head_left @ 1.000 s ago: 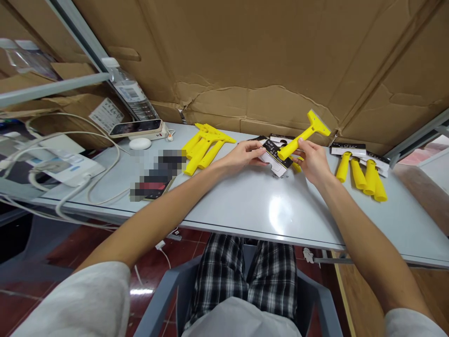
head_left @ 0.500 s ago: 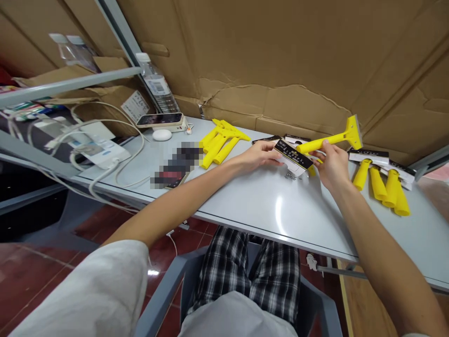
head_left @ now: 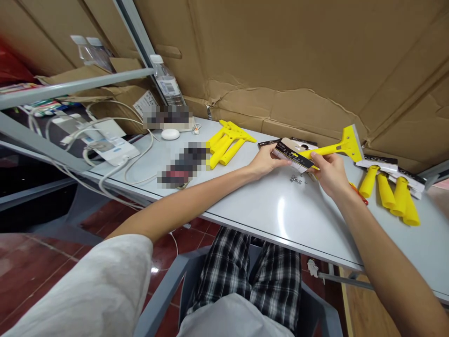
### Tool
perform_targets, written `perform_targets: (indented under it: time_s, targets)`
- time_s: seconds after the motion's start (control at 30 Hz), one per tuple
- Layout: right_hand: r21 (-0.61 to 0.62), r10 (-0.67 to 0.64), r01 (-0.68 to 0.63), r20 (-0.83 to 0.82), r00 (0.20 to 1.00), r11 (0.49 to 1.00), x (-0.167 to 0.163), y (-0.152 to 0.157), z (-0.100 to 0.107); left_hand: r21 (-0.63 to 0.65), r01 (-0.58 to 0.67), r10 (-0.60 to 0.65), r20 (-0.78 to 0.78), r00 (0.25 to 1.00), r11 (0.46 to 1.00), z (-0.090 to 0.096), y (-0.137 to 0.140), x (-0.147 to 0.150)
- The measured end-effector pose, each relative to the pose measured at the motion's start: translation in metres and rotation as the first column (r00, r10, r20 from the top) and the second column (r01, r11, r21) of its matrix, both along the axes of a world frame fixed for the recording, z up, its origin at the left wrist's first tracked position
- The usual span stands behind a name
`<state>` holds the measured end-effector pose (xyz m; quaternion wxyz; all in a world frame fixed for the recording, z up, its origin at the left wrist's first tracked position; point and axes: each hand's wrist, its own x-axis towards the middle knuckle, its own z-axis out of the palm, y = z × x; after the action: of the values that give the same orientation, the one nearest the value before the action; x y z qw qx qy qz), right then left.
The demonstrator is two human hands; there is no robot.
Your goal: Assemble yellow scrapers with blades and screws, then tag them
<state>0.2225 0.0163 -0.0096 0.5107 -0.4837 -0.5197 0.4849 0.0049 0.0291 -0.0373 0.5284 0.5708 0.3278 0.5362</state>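
My left hand [head_left: 264,162] pinches a black-and-white cardboard package sleeve [head_left: 288,154], thumb on its near side. The sleeve stands bent open, its brown inside showing. In my right hand [head_left: 330,172] is a yellow scraper [head_left: 337,149], its wide metal blade pointing right and away. The scraper's handle end meets the sleeve; I cannot tell whether it passes through the opening. Below the sleeve lies a small pile of screws [head_left: 296,179]. Several yellow scrapers [head_left: 228,144] rest together left of my left hand.
Yellow handles [head_left: 400,199] with packaging sleeves [head_left: 382,164] lie at the right. An orange-red object [head_left: 358,194] is partly behind my right wrist. More packaging [head_left: 304,142] lies behind my hands. Cables [head_left: 129,171], a power strip [head_left: 117,149] and a water bottle [head_left: 170,86] stand left.
The sleeve has opened out more, showing its brown inside, and the scraper's handle sits further over it. The view has shifted slightly, uncovering the orange-red object and more screws.
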Motion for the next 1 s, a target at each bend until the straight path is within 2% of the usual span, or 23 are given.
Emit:
perform_targets:
  time_s: [0.2,0.3,0.47,0.63,0.73,0.87,1.0]
  targets:
    - [-0.045,0.05,-0.048,0.038,0.998,0.998,0.002,-0.001,0.002,0.154,0.008,0.01,-0.119,0.993,0.988,0.0,-0.007,0.0]
    - [-0.057,0.045,-0.043,0.029,0.999,0.997,0.004,-0.001,0.003,0.159,0.002,0.016,-0.114,0.993,0.987,0.003,-0.012,0.002]
    - [-0.05,0.077,-0.074,0.051,0.996,0.996,0.005,-0.002,0.004,0.18,-0.097,0.125,-0.153,0.98,0.979,0.006,-0.018,0.003]
    - [-0.061,0.133,-0.132,0.022,0.991,0.989,0.003,-0.005,0.005,0.145,-0.088,0.095,-0.048,0.994,0.986,0.006,-0.017,0.005]
    - [-0.094,0.174,-0.175,-0.017,0.985,0.98,0.002,-0.007,0.007,0.051,-0.06,0.058,0.036,0.998,0.997,0.003,-0.017,0.008]
    - [-0.062,0.252,-0.255,-0.044,0.967,0.965,0.002,-0.009,0.009,-0.037,-0.034,0.039,0.133,0.99,0.999,0.001,-0.018,0.011]
    - [-0.057,0.193,-0.197,-0.059,0.979,0.979,0.001,-0.011,0.01,-0.005,0.002,-0.001,0.143,0.99,1.0,0.0,-0.017,0.011]
